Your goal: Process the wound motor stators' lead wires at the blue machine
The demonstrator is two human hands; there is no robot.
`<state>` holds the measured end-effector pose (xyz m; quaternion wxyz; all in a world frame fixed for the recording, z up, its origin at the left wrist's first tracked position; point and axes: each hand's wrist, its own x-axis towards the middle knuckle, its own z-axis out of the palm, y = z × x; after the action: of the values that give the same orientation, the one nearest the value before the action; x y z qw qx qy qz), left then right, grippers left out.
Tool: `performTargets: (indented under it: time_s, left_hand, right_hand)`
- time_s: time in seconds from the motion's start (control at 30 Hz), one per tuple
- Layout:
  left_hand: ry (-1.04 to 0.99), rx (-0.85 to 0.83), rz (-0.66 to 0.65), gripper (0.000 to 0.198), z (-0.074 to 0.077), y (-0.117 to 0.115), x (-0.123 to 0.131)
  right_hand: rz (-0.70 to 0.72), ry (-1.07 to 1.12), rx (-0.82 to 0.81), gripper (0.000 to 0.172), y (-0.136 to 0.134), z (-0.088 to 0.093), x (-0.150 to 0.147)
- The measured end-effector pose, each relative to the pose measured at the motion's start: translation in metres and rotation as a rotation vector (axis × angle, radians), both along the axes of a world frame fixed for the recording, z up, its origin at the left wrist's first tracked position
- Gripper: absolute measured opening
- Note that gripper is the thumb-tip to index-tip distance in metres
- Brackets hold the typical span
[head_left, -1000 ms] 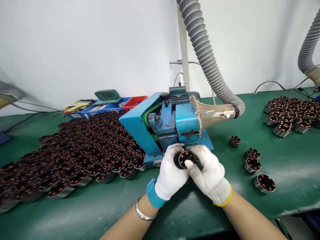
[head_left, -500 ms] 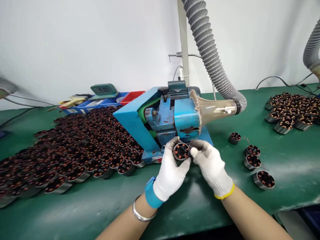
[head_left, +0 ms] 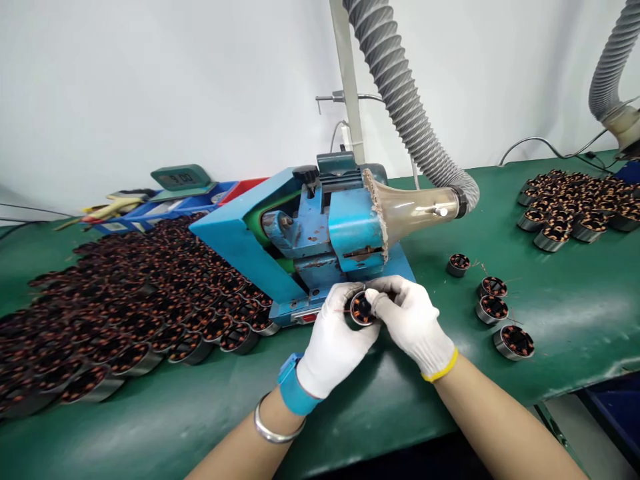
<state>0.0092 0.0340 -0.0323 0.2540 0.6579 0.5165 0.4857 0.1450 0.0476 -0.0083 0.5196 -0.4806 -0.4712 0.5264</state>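
In front of the blue machine [head_left: 357, 223], my gloved left hand [head_left: 335, 347] is closed round a motor stator [head_left: 361, 310], a round metal ring with copper windings and a black core. The stator's open face is turned up towards me. My gloved right hand [head_left: 407, 320] is closed at the stator's right side, its thumb over the upper right of the face and its fingers on the rim behind. Part of the windings is hidden under that thumb. A thin wire end sticks out at the stator's left.
Many stators [head_left: 130, 307] cover the bench's left side. Several separate stators [head_left: 515, 342] stand at the right, with a further cluster [head_left: 565, 207] behind. A grey hose [head_left: 395, 87] joins the machine's clear funnel [head_left: 415, 217]. Blue bins [head_left: 165, 210] and a digital display [head_left: 181, 177] stand back left.
My right hand has moved in, its thumb now lying over the stator's face instead of beside its rim. The left hand keeps its hold. The whole view has shifted slightly right.
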Motion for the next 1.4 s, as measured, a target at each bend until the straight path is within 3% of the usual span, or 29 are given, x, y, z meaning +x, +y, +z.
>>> performTargets:
  time_s: [0.07,0.13,0.23,0.37,0.43,0.67,0.87,1.0,1.23,1.4]
  left_hand:
    - [0.052,0.012,-0.016,0.035,0.002,-0.003,0.002]
    - [0.061,0.003,0.023,0.038,0.003,-0.005,0.004]
    - [-0.067,-0.061,0.093,0.043,0.004,-0.005,0.007]
    - [-0.295,-0.077,0.037,0.049,0.008,-0.001,0.009]
    - [-0.339,-0.073,-0.012,0.05,0.012,0.0,0.008]
    - [-0.287,-0.156,0.018,0.042,0.027,0.012,0.009]
    - [-0.089,-0.068,0.131,0.031,0.041,0.023,0.011]
    - [-0.024,-0.035,0.146,0.029,0.039,0.025,0.012]
    - [0.01,0.012,0.165,0.034,0.033,0.025,0.013]
    - [0.029,-0.007,0.151,0.029,0.039,0.026,0.012]
  right_hand:
    - [-0.014,0.036,0.01,0.02,0.0,0.0,0.0]
    - [-0.124,0.156,0.027,0.024,0.003,-0.001,0.002]
    - [-0.217,0.193,0.032,0.027,0.007,-0.002,0.004]
    - [0.043,-0.11,-0.034,0.046,-0.004,0.001,-0.006]
    - [0.093,-0.178,-0.007,0.053,-0.01,0.001,-0.012]
    - [0.065,0.024,0.052,0.036,0.004,0.001,-0.014]
    - [0.051,0.059,0.142,0.027,0.016,0.009,-0.013]
    - [0.057,0.071,0.149,0.024,0.016,0.012,-0.011]
    - [0.074,0.06,0.137,0.036,0.016,0.003,-0.008]
    - [0.065,0.095,0.12,0.025,0.015,0.012,-0.01]
